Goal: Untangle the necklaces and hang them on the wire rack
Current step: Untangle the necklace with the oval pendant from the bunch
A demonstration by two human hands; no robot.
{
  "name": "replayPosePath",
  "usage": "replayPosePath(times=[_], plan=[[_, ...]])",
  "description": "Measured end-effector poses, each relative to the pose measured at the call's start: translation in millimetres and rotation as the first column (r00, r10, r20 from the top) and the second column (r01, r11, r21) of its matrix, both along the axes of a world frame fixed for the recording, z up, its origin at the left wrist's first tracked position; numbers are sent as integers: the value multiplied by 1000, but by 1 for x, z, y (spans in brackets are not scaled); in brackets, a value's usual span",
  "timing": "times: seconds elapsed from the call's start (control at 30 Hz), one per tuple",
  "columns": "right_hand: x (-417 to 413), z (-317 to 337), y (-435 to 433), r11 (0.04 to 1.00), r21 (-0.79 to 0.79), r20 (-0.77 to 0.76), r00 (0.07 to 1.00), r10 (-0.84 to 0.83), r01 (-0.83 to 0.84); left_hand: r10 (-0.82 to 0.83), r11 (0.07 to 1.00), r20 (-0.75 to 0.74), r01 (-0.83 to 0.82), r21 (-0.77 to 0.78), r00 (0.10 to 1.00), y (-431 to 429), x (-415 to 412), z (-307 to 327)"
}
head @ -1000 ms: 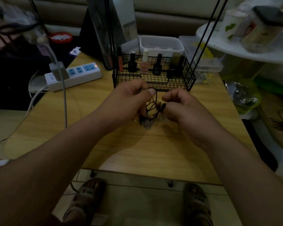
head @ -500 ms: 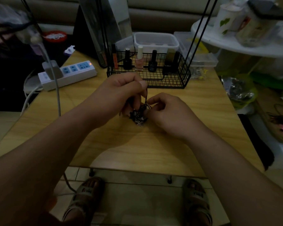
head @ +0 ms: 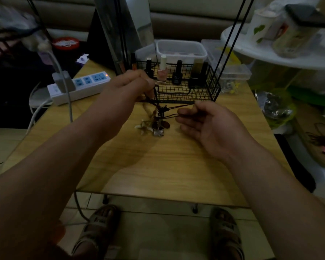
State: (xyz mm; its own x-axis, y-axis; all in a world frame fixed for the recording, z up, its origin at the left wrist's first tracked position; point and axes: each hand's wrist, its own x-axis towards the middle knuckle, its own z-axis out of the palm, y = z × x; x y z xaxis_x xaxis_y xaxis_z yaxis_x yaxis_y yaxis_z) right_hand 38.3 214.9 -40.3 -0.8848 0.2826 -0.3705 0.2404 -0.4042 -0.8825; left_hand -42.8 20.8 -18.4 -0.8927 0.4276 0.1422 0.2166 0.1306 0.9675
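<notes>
While the left hand [head: 128, 87] pinches cords of the necklaces [head: 162, 110] beside the wire rack [head: 186, 91], the right hand [head: 206, 122] grips other strands pulled right; tangled pendants [head: 158, 131] lie on the surface [head: 167, 166] between both hands.

Nothing here is legible: the label on the black nail polish bottle [head: 177, 78], the white marks on the red lid [head: 66, 43] and the print on the sandal strap [head: 101, 221] are all too blurred.
</notes>
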Motion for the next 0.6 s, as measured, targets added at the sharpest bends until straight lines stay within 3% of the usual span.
replayPosePath(times=[0.13,0.33,0.5,0.6], plan=[[0,0,-2,991,-133,11,1000,-23,25,-110,985,81,98,141,991,3,5,0],[-1,-1,-16,992,-95,-2,997,82,-82,-217,972,52,211,103,975,6,9,-4],[1,-6,-21,974,126,39,982,182,-186,-265,958,52,257,125,963,9,10,-1],[3,-8,-18,911,360,115,979,169,-200,-274,955,56,265,135,960,8,9,0]])
